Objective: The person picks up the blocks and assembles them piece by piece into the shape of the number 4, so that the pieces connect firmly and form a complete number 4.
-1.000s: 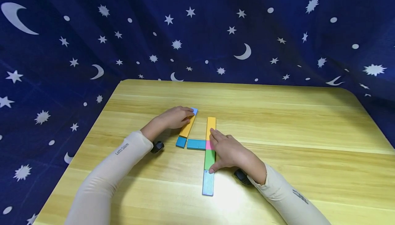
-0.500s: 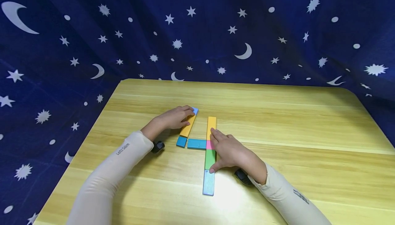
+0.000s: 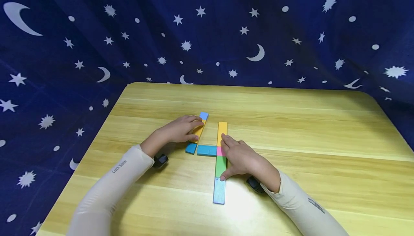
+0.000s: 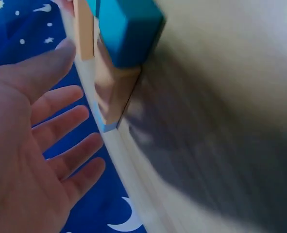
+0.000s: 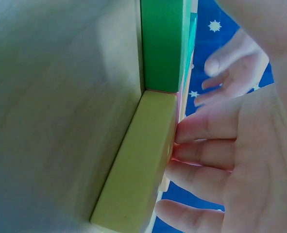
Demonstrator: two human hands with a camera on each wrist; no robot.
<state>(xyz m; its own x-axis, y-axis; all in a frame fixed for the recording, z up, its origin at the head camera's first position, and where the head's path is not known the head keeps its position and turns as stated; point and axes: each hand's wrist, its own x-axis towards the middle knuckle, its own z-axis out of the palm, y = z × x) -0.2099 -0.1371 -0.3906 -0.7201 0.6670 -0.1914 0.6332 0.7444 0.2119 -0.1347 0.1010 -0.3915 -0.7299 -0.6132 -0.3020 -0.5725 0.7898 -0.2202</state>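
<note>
Flat coloured blocks lie in two rows on the wooden table. The left row slants: a small blue block (image 3: 204,115), an orange block (image 3: 199,132) and a small teal block (image 3: 191,148). My left hand (image 3: 179,130) is over this row, fingers loosely extended; the left wrist view shows a gap between them and the orange block (image 4: 115,92). The right row has a yellow-orange block (image 3: 222,129), a pink block (image 3: 219,151), a green block (image 3: 220,167) and a pale blue block (image 3: 219,191). My right hand (image 3: 242,158) touches this row with extended fingertips, its thumb near the green-blue joint.
A long teal block (image 3: 207,150) lies crosswise, its right end against the pink block and a narrow gap at its left. Wooden tabletop (image 3: 307,128) surrounds the blocks. A dark blue curtain (image 3: 207,31) with moons and stars hangs behind and to the left.
My left hand has shifted slightly toward me along the slanted row, uncovering more of the small blue block. My right hand has stayed in place, and the blocks look unmoved.
</note>
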